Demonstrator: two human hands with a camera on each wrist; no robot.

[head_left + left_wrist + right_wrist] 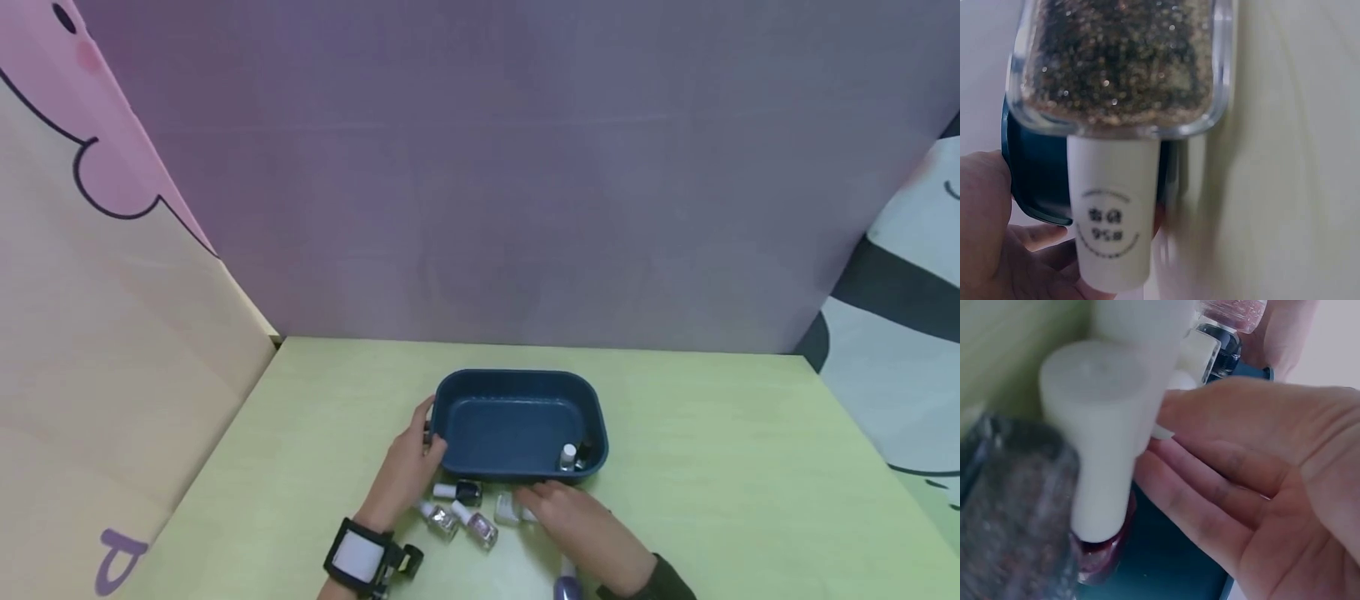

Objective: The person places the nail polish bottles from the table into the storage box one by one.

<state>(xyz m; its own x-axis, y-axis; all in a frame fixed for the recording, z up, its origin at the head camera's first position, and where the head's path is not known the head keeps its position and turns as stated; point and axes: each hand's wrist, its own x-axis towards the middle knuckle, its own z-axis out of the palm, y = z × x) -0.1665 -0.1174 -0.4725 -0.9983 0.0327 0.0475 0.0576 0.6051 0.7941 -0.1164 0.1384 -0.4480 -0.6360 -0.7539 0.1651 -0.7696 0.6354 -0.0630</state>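
Note:
A dark blue rectangular basin (517,425) sits on the table, with a white-capped nail polish bottle (567,457) and a dark one (583,454) in its front right corner. At its left side, my left hand (405,467) grips the wall, thumb at the rim and fingers along the outside. My right hand (573,521) is just in front of the basin, its fingertips pinching the white cap of a pale nail polish bottle (507,509). The thumb and fingers come together at that cap in the right wrist view. A glittery bottle (1116,69) fills the top of the left wrist view.
Between the hands lie several nail polish bottles: a black one (468,492), a clear glittery one (442,522) and a pinkish one (480,529). A purple bottle (567,586) is near the right forearm. Behind the table (712,433) rises a purple-grey backdrop (480,183).

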